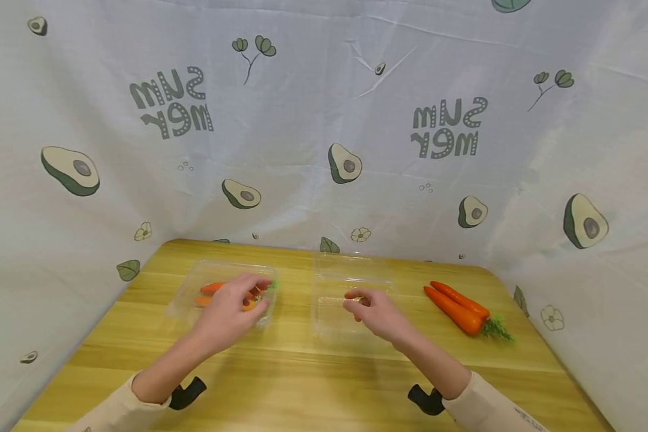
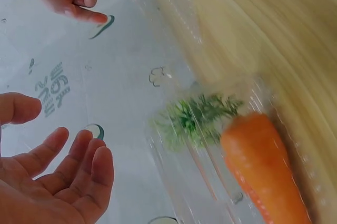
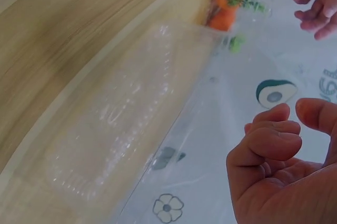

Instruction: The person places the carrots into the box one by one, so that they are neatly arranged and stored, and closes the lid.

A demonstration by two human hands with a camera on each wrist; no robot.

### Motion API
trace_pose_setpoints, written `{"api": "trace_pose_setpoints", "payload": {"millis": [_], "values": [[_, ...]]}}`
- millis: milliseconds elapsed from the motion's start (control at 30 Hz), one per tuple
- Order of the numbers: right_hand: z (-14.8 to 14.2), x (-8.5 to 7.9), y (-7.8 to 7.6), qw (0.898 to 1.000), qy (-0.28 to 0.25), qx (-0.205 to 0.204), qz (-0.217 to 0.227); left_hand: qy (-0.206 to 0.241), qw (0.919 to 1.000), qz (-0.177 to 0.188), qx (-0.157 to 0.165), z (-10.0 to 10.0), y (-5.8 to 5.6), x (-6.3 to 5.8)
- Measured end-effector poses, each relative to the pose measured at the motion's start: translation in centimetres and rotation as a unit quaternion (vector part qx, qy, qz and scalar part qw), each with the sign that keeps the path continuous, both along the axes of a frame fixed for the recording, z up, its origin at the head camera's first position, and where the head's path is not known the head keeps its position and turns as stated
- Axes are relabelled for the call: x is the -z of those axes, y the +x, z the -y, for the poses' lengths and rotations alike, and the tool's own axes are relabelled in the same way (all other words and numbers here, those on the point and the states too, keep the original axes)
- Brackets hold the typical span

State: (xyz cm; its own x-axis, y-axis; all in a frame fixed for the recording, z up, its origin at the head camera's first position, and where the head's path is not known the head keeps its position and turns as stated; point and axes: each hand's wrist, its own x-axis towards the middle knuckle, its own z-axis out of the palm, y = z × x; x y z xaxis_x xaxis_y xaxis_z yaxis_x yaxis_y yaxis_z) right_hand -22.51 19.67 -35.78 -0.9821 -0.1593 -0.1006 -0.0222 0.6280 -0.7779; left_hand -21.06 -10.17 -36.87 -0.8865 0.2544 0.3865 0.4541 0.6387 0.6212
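Note:
My left hand (image 1: 234, 306) hovers over a transparent plastic box (image 1: 194, 273) holding orange carrots (image 1: 212, 288) with green tops. Its fingers are spread and relaxed, with nothing between them, as the left wrist view shows. That view also brings one boxed carrot (image 2: 263, 166) and its feathery greens (image 2: 192, 119) up close. Over a second transparent box (image 1: 329, 315) in the middle hangs my right hand (image 1: 378, 312). In the right wrist view this hand (image 3: 284, 166) has loosely curled fingers, its thumb apart from them, and holds nothing. The second box's lid (image 1: 351, 267) stands opened toward the back.
Two more carrots (image 1: 459, 306) lie side by side on the wooden table (image 1: 297, 390) at the right, greens toward the front right. A pale curtain (image 1: 302, 120) printed with avocados rises behind the table and along both sides. Black wrist mounts (image 1: 188, 393) show at the sleeves.

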Motion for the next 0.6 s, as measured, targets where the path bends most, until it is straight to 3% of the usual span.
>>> {"api": "trace_pose_setpoints", "payload": {"millis": [600], "values": [[-4.3,0.9,0.0,0.999,0.022,0.023,-0.028,-0.047,0.9947,0.074,0.054,-5.3,-0.1,0.4]]}}
